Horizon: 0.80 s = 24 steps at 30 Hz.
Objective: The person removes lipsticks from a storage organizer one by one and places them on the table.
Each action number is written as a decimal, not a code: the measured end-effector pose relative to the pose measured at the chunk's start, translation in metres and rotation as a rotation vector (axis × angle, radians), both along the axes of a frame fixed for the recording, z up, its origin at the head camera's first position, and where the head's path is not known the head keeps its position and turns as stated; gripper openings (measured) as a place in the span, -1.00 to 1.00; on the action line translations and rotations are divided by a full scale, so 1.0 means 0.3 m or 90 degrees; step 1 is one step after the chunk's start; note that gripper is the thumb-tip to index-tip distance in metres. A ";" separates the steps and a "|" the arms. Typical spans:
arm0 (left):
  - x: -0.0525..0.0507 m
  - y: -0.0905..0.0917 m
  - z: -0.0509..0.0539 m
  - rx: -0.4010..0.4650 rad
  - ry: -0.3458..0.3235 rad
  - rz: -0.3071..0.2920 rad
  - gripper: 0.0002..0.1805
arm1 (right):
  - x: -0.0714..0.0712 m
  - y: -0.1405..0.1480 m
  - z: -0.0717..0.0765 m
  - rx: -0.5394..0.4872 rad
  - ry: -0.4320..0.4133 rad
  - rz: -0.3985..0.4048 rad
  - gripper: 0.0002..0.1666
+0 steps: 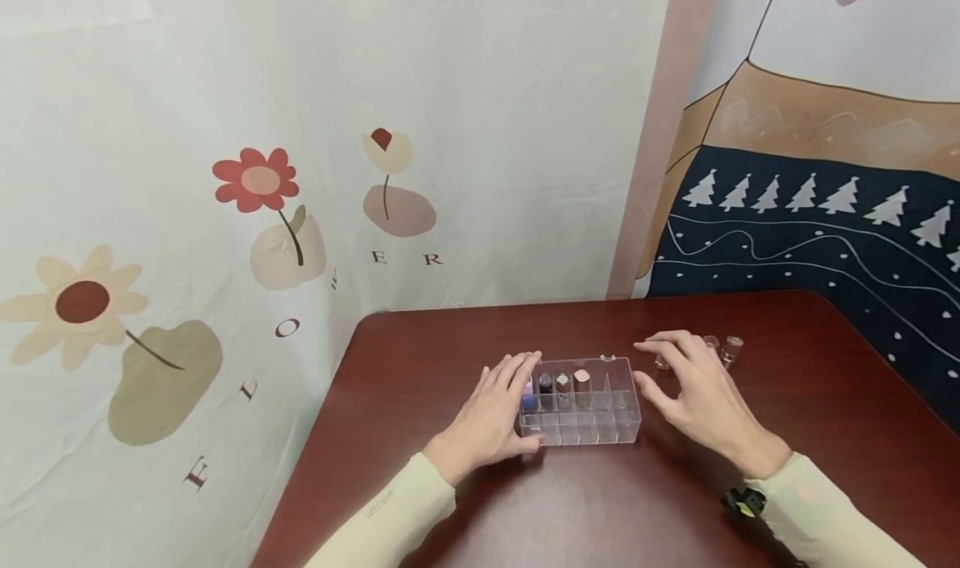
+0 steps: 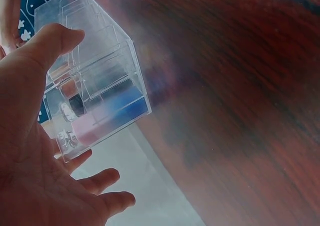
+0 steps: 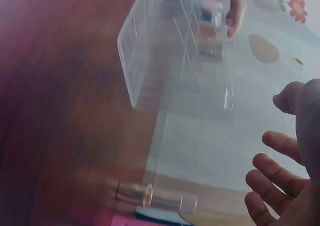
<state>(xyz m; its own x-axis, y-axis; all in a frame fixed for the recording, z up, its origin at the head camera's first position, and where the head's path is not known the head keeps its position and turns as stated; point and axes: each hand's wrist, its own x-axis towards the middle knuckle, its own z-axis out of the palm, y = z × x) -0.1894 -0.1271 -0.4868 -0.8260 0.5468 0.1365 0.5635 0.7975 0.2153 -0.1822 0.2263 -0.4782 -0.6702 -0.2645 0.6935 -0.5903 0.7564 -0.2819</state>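
A clear plastic organizer (image 1: 588,429) with small compartments stands on the table. Four-sided dividers split it into rows, and several lipstick-like tubes fill the left part of its back row. A pink-and-blue tube (image 2: 111,117) sits at the left end; a tube with a rose-gold top (image 1: 582,381) is farther right. My left hand (image 1: 489,414) rests at the organizer's left end, thumb near the front corner and fingers extended along the back. To the right of the organizer, my right hand (image 1: 701,397) hovers with spread fingers and holds nothing. Small clear-ended tubes (image 1: 732,349) stand beyond it, partly hidden.
The dark red wooden table (image 1: 585,510) carries everything. A pale curtain with printed flowers (image 1: 487,134) hangs behind its far and left edges. A navy tree-patterned cloth (image 1: 810,234) hangs at the right. A tube with a rose-gold band (image 3: 150,195) shows low in the right wrist view.
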 end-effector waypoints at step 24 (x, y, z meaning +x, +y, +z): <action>-0.004 0.000 -0.012 0.018 0.009 0.000 0.42 | -0.056 -0.193 -0.042 0.078 0.019 0.116 -0.45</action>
